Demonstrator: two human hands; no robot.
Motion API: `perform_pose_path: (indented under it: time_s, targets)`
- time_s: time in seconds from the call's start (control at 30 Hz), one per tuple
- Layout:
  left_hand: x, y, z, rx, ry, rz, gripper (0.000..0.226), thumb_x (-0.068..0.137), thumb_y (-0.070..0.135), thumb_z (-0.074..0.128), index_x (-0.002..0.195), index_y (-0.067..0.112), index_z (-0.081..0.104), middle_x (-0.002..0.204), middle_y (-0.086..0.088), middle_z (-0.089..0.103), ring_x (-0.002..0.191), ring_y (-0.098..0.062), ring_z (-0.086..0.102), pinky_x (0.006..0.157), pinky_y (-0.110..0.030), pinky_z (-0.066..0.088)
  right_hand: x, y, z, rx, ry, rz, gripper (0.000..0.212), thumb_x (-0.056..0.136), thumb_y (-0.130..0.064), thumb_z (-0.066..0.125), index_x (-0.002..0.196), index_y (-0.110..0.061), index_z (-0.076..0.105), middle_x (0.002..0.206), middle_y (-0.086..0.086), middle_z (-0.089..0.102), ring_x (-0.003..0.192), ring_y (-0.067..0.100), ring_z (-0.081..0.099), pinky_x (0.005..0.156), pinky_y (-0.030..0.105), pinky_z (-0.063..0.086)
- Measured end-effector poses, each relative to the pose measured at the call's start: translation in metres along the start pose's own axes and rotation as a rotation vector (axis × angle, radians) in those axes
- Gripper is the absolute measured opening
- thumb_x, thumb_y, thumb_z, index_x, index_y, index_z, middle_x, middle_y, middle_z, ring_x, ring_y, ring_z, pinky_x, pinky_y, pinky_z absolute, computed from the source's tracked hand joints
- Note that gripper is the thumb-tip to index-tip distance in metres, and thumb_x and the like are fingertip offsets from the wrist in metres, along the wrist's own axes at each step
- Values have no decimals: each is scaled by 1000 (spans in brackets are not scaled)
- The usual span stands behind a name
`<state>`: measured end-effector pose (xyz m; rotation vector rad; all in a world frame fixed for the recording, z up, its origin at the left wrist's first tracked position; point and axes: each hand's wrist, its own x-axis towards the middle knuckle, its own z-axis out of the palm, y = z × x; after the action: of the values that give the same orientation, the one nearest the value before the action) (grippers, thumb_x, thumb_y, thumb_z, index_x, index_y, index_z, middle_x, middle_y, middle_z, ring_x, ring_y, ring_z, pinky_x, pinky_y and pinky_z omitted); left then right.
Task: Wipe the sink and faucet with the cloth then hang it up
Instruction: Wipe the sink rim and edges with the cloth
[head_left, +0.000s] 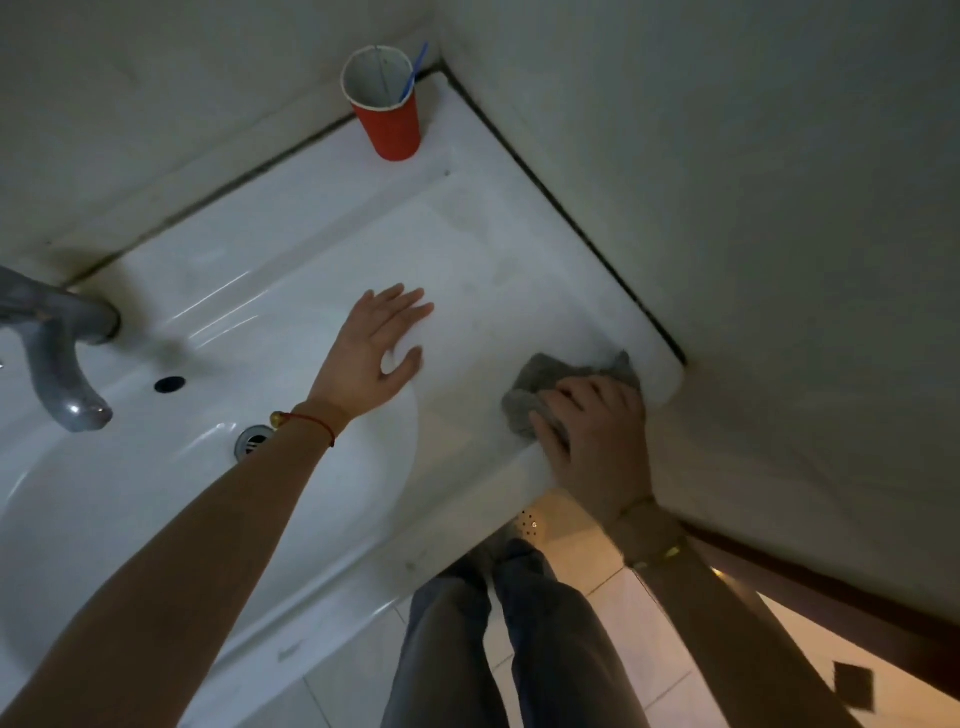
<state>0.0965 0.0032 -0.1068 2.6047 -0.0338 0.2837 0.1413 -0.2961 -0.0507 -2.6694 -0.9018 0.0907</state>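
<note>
On glossy sink (291, 291), right hand (597, 436) pressing crumpled grey cloth (540, 379)

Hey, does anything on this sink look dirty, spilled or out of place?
Nothing is spilled or knocked over. The dark seam between sink and wall looks grimy, and faint smudges mark the ledge below the upright red cup.

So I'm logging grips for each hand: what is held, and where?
The right hand presses a bunched grey cloth on the sink ledge, fingers over its near part. The left hand holds nothing, lying open on the ledge.
</note>
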Motion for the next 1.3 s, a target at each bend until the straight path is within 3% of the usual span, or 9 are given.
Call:
perform_pose_path:
  time_s: [0.2,0.33,0.47,0.63,0.8,0.97,1.1,1.2,1.3]
  targets:
    - [-1,-4,0,-16,3,23,47,96,25,60,141,13,53,150,-6,48,145,-23,35,123,-48,20,-25,-49,18,68,-96,-296,38,94,-47,43,102,-23,71,101,-2,69,96,21,59,98,37,35]
    - [-4,-10,0,-18,-9,48,47,98,29,57,142,13,52,151,-5,48,145,-24,35,123,-49,20,-15,-27,7,21,17,-87,36,97,-43,44,98,-17,68,100,2,68,97,26,59,95,38,35]
    - [-6,-12,-8,12,-92,89,50,101,36,48,145,12,48,154,-10,44,147,-28,33,122,-51,20,-21,-55,15,-2,100,115,35,96,-41,45,89,-16,69,92,3,67,94,27,57,95,37,34]
    - [-69,-18,-38,-41,-129,253,50,101,36,51,144,11,49,153,-9,44,146,-26,35,123,-46,22,-66,-129,41,77,38,-67,29,95,-42,51,96,-22,72,98,-3,69,102,22,56,100,36,33]
    - [-182,-21,-48,-204,-325,175,50,102,41,45,145,16,48,152,-2,45,145,-17,36,120,-45,29,-71,-127,40,-8,10,-153,34,97,-42,48,103,-19,72,106,1,69,106,24,57,98,38,36]
    - [-241,3,-52,-373,-486,21,56,101,44,41,150,17,40,155,1,41,144,-9,32,123,-33,23,-70,-149,47,-29,194,144,29,95,-38,53,91,-16,71,96,4,67,101,30,56,92,38,37]
    - [-245,14,-56,-403,-447,-56,47,101,27,52,145,12,44,149,-8,47,130,0,32,114,-18,21,-106,-198,65,27,89,-63,26,94,-37,56,101,-18,72,105,0,67,109,26,55,99,41,36]
    - [-247,11,-54,-411,-448,-121,47,101,35,50,147,28,40,151,9,42,134,8,27,111,-5,15,-99,-175,56,1,4,-191,33,98,-41,48,105,-19,72,109,3,67,109,27,55,99,42,39]
    - [-250,7,-51,-441,-442,-126,46,102,38,47,146,34,36,145,18,39,132,14,26,108,3,10,-71,-144,43,-38,114,60,38,99,-42,44,97,-15,71,103,7,68,104,32,57,91,43,41]
